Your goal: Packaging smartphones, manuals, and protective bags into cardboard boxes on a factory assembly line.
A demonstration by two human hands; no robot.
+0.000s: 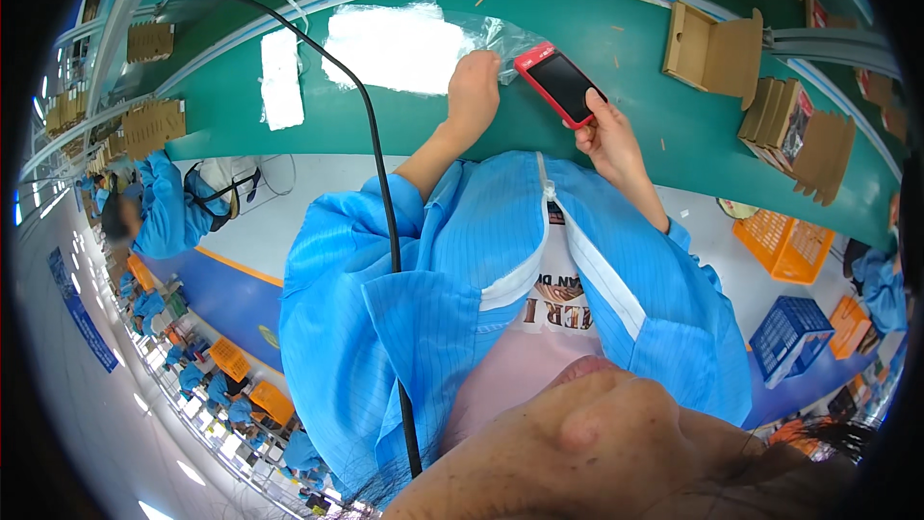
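Note:
My right hand (608, 140) holds a red handheld device with a dark screen (560, 85) by its lower end, thumb on the front edge. The device tilts over the near side of the green table (375, 120). To its left, my left hand (474, 96) is closed, its fingers curled at the edge of a clear plastic bag (502, 39). The fingertips are partly hidden. This bag reaches from a bright white pile (395, 46), too glaring to make out, toward the device's top end. Farther left lies a narrow white stack (281, 80).
A black cable (371, 125) hangs across the view. At the right are an open cardboard box (712, 50) and a filled carton (780, 125). Orange (784, 243) and blue (789, 335) crates stand beyond the near table edge. Another person in blue (173, 207) is at the left.

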